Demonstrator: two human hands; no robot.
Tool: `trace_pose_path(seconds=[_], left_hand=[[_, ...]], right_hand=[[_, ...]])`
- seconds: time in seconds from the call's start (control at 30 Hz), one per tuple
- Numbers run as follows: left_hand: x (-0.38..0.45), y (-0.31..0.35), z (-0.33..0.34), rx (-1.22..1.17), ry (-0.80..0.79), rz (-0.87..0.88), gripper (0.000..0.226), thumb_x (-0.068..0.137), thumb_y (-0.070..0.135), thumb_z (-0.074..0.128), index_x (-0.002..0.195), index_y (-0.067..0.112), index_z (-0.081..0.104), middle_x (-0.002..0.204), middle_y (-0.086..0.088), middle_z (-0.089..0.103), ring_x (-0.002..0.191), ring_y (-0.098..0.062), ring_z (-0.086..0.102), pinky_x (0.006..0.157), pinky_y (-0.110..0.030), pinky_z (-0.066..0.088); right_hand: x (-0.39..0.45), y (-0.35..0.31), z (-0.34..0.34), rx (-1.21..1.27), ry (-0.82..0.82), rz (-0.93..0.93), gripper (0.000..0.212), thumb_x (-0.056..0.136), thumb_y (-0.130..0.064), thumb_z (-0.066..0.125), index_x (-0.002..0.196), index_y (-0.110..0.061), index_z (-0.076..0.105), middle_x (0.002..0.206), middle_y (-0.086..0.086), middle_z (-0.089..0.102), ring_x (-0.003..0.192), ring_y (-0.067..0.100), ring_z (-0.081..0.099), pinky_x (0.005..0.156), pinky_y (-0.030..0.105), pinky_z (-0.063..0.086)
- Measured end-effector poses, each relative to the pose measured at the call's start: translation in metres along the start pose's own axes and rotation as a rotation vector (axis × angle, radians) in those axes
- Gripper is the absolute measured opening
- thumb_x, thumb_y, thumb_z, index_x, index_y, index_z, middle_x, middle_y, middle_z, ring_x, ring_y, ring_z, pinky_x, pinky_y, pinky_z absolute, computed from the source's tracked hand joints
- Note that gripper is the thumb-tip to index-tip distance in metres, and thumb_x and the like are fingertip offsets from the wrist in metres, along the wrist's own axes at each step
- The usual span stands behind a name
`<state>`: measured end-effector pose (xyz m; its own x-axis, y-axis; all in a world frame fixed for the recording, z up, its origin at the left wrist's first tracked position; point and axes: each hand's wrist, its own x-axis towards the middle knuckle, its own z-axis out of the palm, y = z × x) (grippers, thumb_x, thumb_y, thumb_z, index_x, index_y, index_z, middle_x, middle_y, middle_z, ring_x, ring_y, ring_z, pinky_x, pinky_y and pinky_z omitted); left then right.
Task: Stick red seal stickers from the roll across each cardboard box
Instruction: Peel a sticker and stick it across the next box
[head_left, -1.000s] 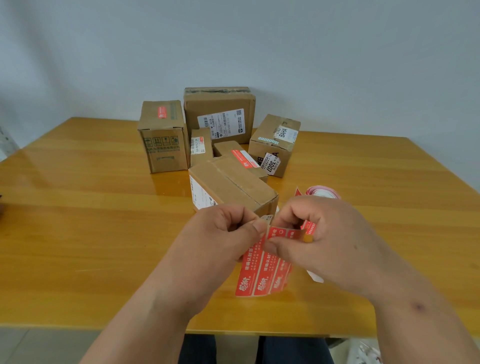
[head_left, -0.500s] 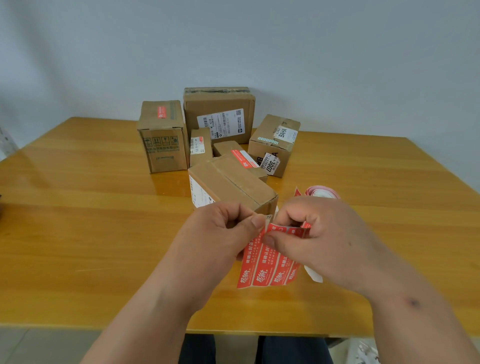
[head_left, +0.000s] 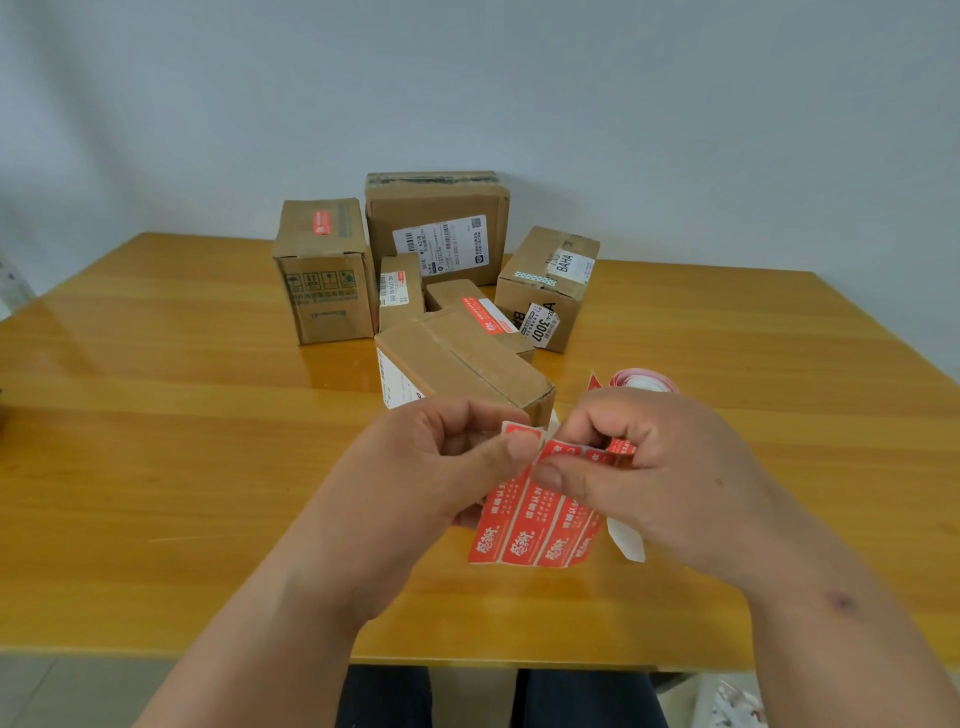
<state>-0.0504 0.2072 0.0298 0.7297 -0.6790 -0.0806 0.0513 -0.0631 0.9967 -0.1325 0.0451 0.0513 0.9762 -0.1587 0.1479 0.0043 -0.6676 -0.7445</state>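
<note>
Six cardboard boxes (head_left: 462, 364) on glossy wooden table (head_left: 156, 441), grey wall (head_left: 467, 78) behind; both hands' fingers (head_left: 519, 447) pinch sticker strip (head_left: 535, 525).

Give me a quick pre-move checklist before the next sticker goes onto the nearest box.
1. Sticker corner lifted: left hand pinches a peeled red corner. Ok.
2. Strip held: right hand pinches the sticker strip. Ok.
3. Sticker fully off its backing: only the corner is free. Not ok.
4. Nearest box within reach, its top without a red sticker. Ok.
5. Roll feeding freely behind the right hand: mostly hidden. Cannot tell.
6. Boxes at the back: two show red stickers, the others are unclear. Cannot tell.
</note>
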Motion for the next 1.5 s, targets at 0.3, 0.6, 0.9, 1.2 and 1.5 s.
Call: trace_pose_path(seconds=[0.3,0.6,0.9,1.2,1.5], left_hand=[[0.001,-0.001,0.002,-0.010,0.037,0.048,0.031,0.069,0.031,0.068,0.096,0.016,0.066,0.081,-0.006,0.075,0.076,-0.021,0.074,0.061,-0.023,0.054],[0.003,-0.006,0.007,-0.075,0.102,0.073,0.028,0.068,0.028,0.066,0.095,0.019,0.067,0.070,0.000,0.070,0.067,-0.016,0.069,0.058,-0.023,0.052],[0.001,-0.004,0.001,-0.016,0.041,0.043,0.049,0.068,0.032,0.072,0.114,0.027,0.057,0.080,-0.008,0.074,0.076,-0.019,0.073,0.058,-0.020,0.051],[0.005,-0.007,0.006,0.006,0.131,0.139,0.048,0.065,0.030,0.072,0.112,0.030,0.058,0.075,-0.004,0.071,0.080,-0.021,0.073,0.073,-0.039,0.055],[0.011,-0.014,0.010,-0.034,0.221,0.149,0.042,0.076,0.015,0.072,0.113,0.026,0.057,0.065,0.004,0.067,0.071,-0.016,0.070,0.067,-0.034,0.052]], right_hand=[[0.002,0.003,0.000,0.107,-0.122,0.127,0.019,0.067,-0.037,0.081,0.074,-0.028,0.065,0.076,-0.020,0.071,0.067,-0.003,0.068,0.054,0.010,0.047],[0.000,0.001,0.004,-0.001,-0.033,0.042,0.021,0.073,-0.034,0.079,0.063,-0.022,0.064,0.068,-0.022,0.066,0.061,-0.005,0.063,0.050,0.010,0.042],[-0.001,0.001,0.000,-0.042,-0.020,0.039,0.021,0.071,-0.041,0.077,0.061,-0.042,0.058,0.065,-0.029,0.061,0.059,-0.008,0.059,0.047,0.008,0.039],[0.002,0.006,-0.003,0.113,-0.061,0.143,0.028,0.062,-0.039,0.083,0.076,-0.026,0.062,0.078,-0.020,0.070,0.072,-0.002,0.068,0.057,0.013,0.049],[0.006,0.006,0.004,-0.105,0.065,0.049,0.028,0.072,-0.032,0.080,0.065,-0.027,0.053,0.067,-0.027,0.059,0.063,-0.007,0.057,0.049,0.009,0.040]])
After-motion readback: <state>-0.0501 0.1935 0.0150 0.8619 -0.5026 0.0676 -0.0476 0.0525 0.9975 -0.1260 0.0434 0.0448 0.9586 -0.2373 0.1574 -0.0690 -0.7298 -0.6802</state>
